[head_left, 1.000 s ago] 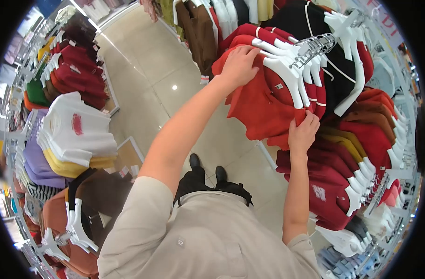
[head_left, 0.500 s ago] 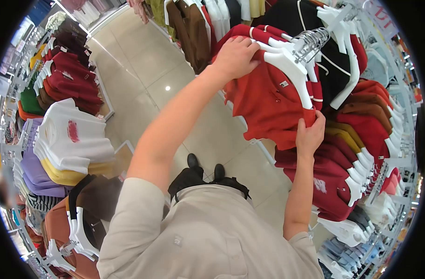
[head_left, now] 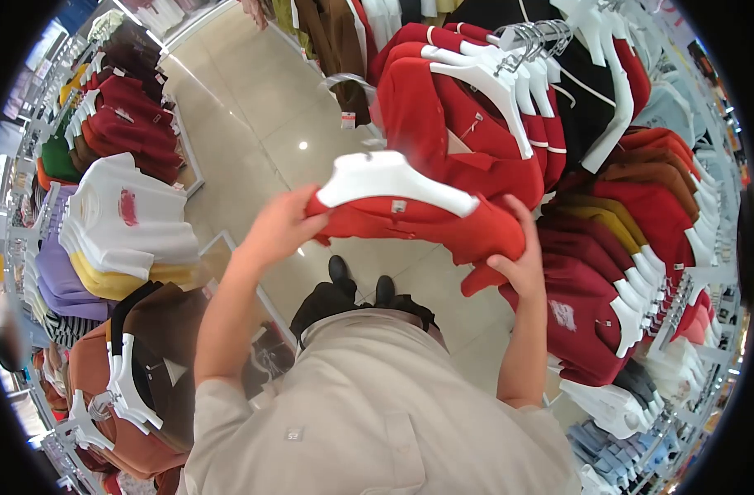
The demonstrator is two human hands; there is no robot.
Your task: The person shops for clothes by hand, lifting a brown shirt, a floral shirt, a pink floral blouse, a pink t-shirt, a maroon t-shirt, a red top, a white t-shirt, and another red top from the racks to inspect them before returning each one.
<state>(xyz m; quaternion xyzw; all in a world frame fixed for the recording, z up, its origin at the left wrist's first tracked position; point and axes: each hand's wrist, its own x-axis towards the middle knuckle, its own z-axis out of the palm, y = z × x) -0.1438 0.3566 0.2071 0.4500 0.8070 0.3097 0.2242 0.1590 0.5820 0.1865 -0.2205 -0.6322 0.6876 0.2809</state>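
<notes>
In front of my chest I hold a red top (head_left: 418, 228) on a white hanger (head_left: 391, 181), away from the rack. My left hand (head_left: 288, 228) is closed around the top's shoulder at the left end of the hanger. Gripping the cloth at the other shoulder, past the hanger's right end, is my right hand (head_left: 523, 252). A small pale label shows at the neckline. Just beyond, another red garment (head_left: 509, 175) hangs on a white hanger from the metal rail (head_left: 535, 33).
Maroon tops (head_left: 583, 309) and mustard ones hang close on my right. A white T-shirt (head_left: 129, 223) and brown garments (head_left: 179, 342) hang on the left racks. Tiled floor (head_left: 236, 124) runs between the racks. Black clothes hang behind the rail.
The red top and its hanger have come off the rail and down toward me. My left hand has moved down and left; my right hand has shifted slightly left, with both still gripping the top.
</notes>
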